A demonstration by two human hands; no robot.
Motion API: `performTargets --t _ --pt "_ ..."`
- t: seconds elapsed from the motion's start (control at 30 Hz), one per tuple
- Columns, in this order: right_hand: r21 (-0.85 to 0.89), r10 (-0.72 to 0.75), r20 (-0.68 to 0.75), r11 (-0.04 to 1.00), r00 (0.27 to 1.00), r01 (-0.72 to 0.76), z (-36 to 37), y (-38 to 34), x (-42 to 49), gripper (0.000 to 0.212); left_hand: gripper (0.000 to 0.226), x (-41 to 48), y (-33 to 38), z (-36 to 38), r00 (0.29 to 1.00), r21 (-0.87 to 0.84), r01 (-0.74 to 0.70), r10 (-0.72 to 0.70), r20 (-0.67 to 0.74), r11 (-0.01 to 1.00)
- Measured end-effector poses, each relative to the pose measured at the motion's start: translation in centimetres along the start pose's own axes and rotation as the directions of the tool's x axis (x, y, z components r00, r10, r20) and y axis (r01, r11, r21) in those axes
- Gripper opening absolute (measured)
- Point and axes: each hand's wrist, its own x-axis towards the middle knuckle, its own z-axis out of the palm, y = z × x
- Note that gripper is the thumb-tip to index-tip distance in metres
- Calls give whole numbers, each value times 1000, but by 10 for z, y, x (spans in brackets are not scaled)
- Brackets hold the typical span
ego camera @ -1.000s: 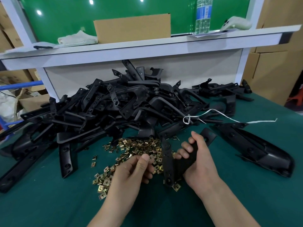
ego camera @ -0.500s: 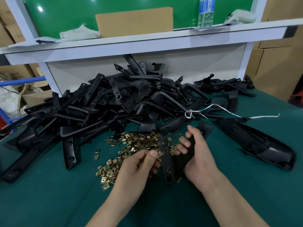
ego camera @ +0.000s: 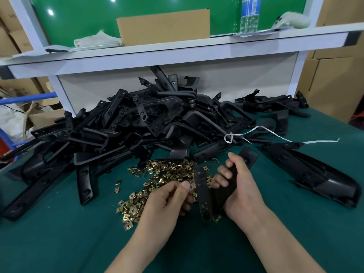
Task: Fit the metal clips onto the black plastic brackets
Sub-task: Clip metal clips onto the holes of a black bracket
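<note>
My right hand [ego camera: 241, 191] grips a black plastic bracket [ego camera: 204, 196] that stands tilted on the green table, one arm reaching up to the right past my fingers. My left hand [ego camera: 169, 201] hovers just left of it over a heap of small brass-coloured metal clips [ego camera: 157, 180], thumb and fingers pinched together; what they hold is hidden. A big pile of black brackets [ego camera: 149, 123] fills the table behind the clips.
A long black moulded part [ego camera: 315, 172] lies at the right. A white string [ego camera: 275, 135] trails across the pile's right side. A white shelf [ego camera: 177, 54] with a cardboard piece [ego camera: 163, 26] and a bottle [ego camera: 249, 14] overhangs the back. Cardboard boxes [ego camera: 334, 79] stand at the right.
The camera view has shifted slightly downward. Both hands stay close to the same place, the left one still working at the clips beside the held bracket.
</note>
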Motion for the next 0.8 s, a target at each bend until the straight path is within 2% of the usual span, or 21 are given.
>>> performTargets --t 0.33,0.53,0.67,0.8 --pt "-41 -18 -9 999 1000 18 1 1 -1 37 30 0 1 0 1000 26 -15 14 13 1000" --pt "-127 -88 -39 988 995 82 3 6 2 39 31 -1 1 0 1000 6 -14 14 6 1000" --pt "-202 -134 -8 971 991 130 1 11 3 41 36 -2 -1 0 1000 35 -8 7 29 999" --pt "-246 -167 -51 958 985 150 3 14 1 38 39 -1 -2 -1 999 52 -4 2 33 999"
